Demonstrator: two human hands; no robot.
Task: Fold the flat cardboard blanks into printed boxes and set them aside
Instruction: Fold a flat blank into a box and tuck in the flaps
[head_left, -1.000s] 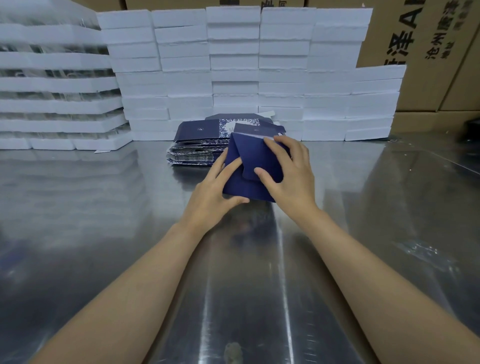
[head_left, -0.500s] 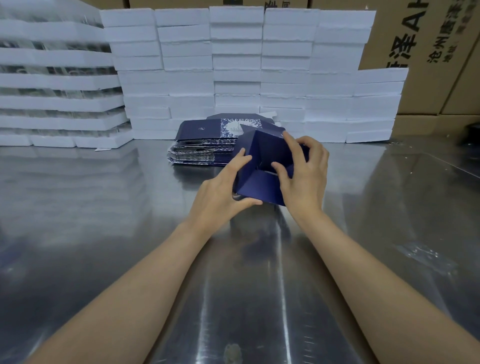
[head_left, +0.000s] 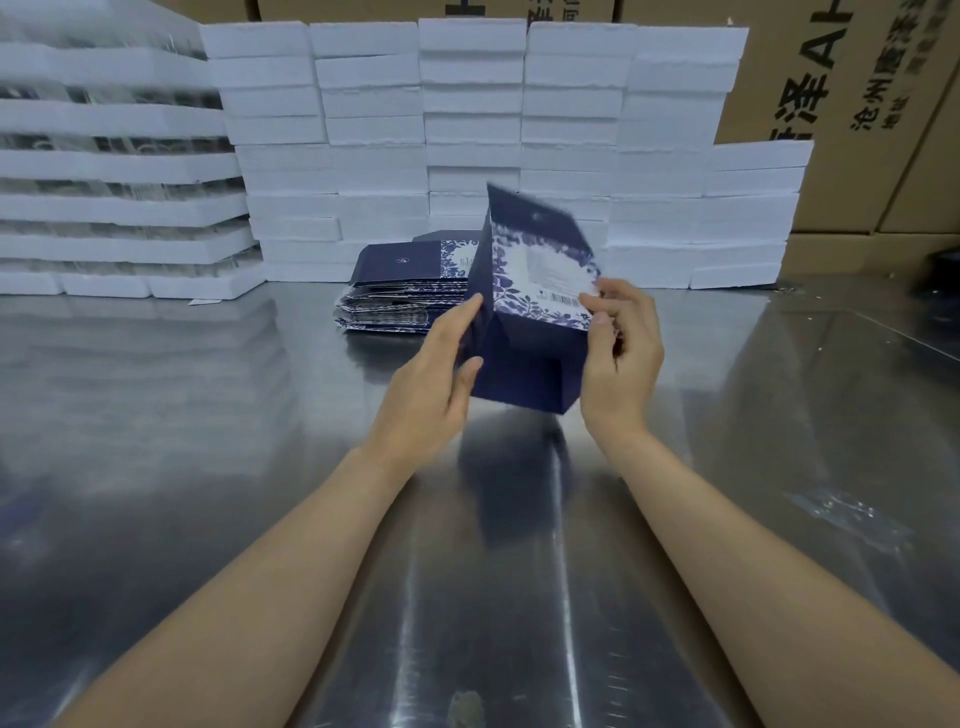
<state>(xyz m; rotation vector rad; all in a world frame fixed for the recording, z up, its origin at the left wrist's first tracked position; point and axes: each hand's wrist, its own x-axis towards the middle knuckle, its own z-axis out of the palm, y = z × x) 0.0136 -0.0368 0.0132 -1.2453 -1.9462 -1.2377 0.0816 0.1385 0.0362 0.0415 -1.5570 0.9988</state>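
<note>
Above the steel desk (head_left: 208, 467), held clear of its surface: navy printed box (head_left: 524, 332), upright and slightly tilted, its white floral panel with a barcode facing right, top flap raised and blurred. Left hand (head_left: 436, 384) against the box's left side, fingers fairly straight along the edge, thumb touching the lower front face. Right hand (head_left: 618, 353) on the right side, thumb and curled fingers pinching the edge of the printed panel near the barcode. Hands apart, with the box between them.

Just behind the box, lying on the desk: stack of flat blanks (head_left: 400, 306) in the same navy and floral print, partly hidden by the box. Behind the stack, along the back edge: wall of white foam blocks (head_left: 467, 104) piled in columns. At far left: more white trays (head_left: 114, 171) stacked with clear layers between. At upper right: brown shipping cartons (head_left: 852, 104) with black Chinese lettering. On the desk at right: scrap of clear plastic film (head_left: 847, 512), well apart from the hands.
</note>
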